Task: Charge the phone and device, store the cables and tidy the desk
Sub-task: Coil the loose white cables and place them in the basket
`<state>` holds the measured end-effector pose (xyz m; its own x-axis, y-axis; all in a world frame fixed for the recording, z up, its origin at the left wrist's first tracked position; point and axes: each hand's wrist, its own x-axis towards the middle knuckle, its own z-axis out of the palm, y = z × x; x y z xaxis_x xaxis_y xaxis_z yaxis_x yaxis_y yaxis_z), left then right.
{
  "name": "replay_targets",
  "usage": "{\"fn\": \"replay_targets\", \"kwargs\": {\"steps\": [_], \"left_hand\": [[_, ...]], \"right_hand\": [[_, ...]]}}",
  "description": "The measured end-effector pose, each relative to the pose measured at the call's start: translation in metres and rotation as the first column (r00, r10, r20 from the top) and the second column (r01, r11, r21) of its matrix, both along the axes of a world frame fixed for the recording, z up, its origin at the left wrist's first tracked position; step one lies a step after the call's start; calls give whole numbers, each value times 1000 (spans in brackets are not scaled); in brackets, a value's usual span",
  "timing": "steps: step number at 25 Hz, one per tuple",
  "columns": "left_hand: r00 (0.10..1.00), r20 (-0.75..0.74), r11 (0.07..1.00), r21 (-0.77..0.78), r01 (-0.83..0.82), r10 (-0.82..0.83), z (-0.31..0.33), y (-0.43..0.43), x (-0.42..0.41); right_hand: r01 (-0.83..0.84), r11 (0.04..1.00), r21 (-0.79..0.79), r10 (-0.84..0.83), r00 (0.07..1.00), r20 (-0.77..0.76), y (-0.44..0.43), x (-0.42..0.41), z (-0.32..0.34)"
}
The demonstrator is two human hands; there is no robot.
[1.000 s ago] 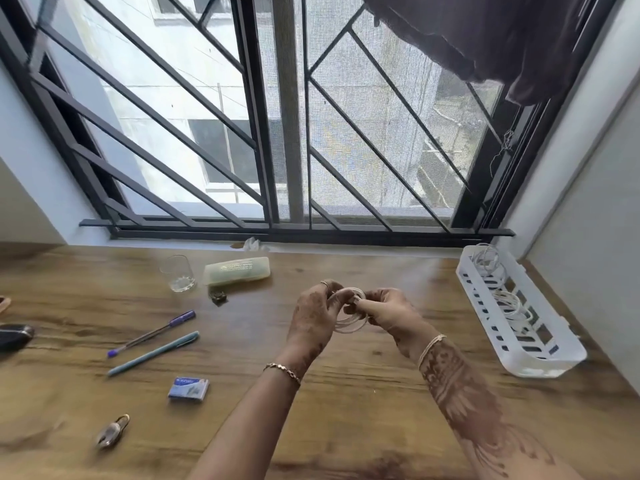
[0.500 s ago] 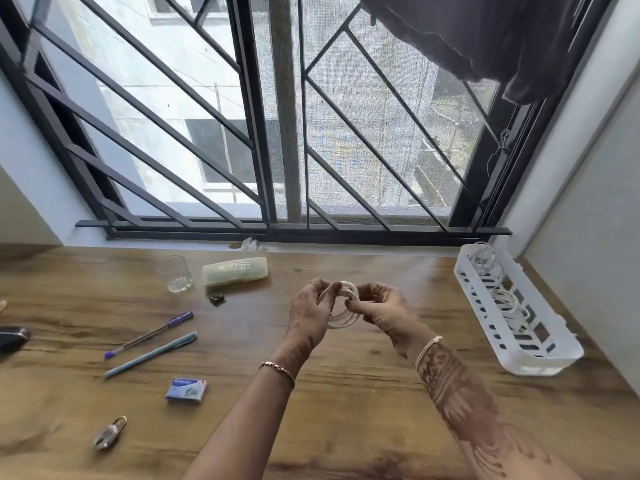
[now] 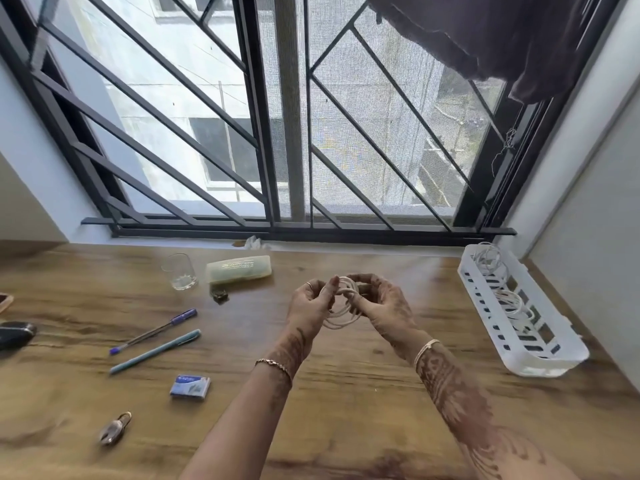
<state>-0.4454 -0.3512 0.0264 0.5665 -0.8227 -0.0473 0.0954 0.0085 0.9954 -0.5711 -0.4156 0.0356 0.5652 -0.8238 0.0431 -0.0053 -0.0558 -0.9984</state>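
Observation:
Above the middle of the wooden desk [image 3: 346, 393] I hold a white cable [image 3: 341, 315] wound into a small coil. My left hand [image 3: 310, 306] grips the coil's left side and my right hand [image 3: 379, 304] grips its right side, fingers pinching the loops. A white slotted basket [image 3: 540, 355] lies at the right edge of the desk with two other coiled white cables [image 3: 512, 301] inside. A dark device [image 3: 15, 334] lies at the far left edge, only partly in view.
On the left half of the desk lie a purple pen [image 3: 154, 330], a teal pen [image 3: 156, 351], a small blue box [image 3: 190, 386], a padlock [image 3: 114, 429], a glass [image 3: 178, 275], a pale yellow case [image 3: 239, 268] and a small dark clip [image 3: 220, 295]. Window bars rise behind.
Both hands keep hold of the coil and have shifted slightly, turning the loops between the fingers. Everything on the desk stays where it was.

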Motion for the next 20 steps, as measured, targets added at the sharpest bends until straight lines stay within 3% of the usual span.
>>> {"fn": "replay_targets", "kwargs": {"steps": [6,10,14,20], "left_hand": [[999,46,1000,17,5,-6,-3,-3,0],[995,98,999,50,19,-23,-4,-6,3],[994,-57,993,57,100,-97,0,-8,-4],[963,-256,996,2,85,-82,-8,-11,0]], "right_hand": [[56,994,-91,-55,998,8,-2,-1,1],[56,998,-2,-56,998,34,-2,-1,1],[44,986,162,-68,986,150,-1,2,0],[58,998,5,-58,998,17,6,3,-3]]}}
